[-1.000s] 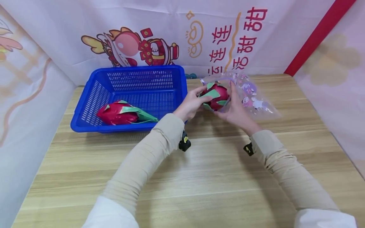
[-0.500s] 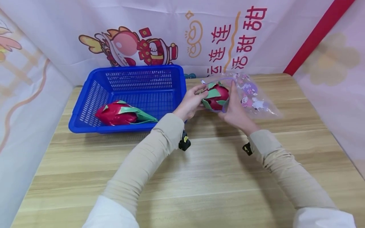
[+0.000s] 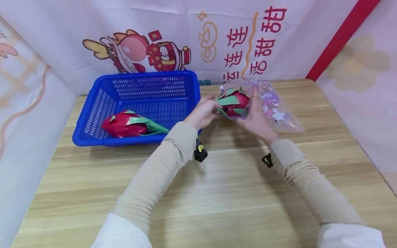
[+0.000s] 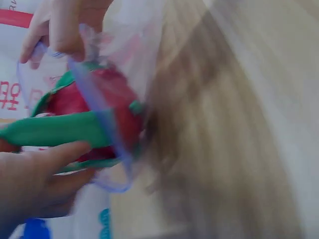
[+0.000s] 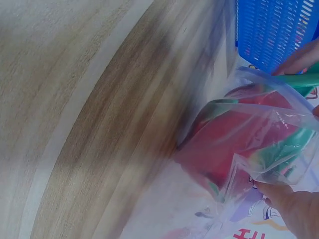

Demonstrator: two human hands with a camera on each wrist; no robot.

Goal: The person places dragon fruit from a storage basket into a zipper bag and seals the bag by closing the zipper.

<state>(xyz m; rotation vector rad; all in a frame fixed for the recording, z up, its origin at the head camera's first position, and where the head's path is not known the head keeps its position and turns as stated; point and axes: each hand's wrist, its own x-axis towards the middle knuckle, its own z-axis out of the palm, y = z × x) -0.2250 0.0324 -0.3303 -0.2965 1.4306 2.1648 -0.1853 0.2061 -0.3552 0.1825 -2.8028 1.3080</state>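
Bagging a dragon fruit (image 3: 233, 103): the fruit is roughly halfway through the mouth of a clear printed bag (image 3: 273, 110), which lies on the desk (image 3: 217, 186) just to the right of the blue basket (image 3: 102, 103). The left hand (image 3: 201, 113) grasps the fruit by its near end, fingers curled round a green scale, and holds it just beside the basket's right wall. The right hand (image 3: 255, 119) pinches the bag's rim, thumb and fingers clenched on the plastic so that the mouth stands open around the fruit. In the left wrist view the rim crosses the middle of the fruit (image 4: 99, 119), with the right hand (image 4: 60, 30) gripping the plastic above it. In the right wrist view most of the red body already shows through the film of the bag (image 5: 249, 149), while green tips still stand outside the opening, toward the basket (image 5: 269, 30). A second dragon fruit (image 3: 130, 124) lies inside the basket, against its front wall, well apart from both hands.

Judged step: insertion, partly complete. The next move appears to call for pushing the fruit away from the basket, deeper into the bag, while the rim is kept spread; the stiff scales look likely to catch on the plastic edge, so the mouth should stay wide and the fruit aligned with it.
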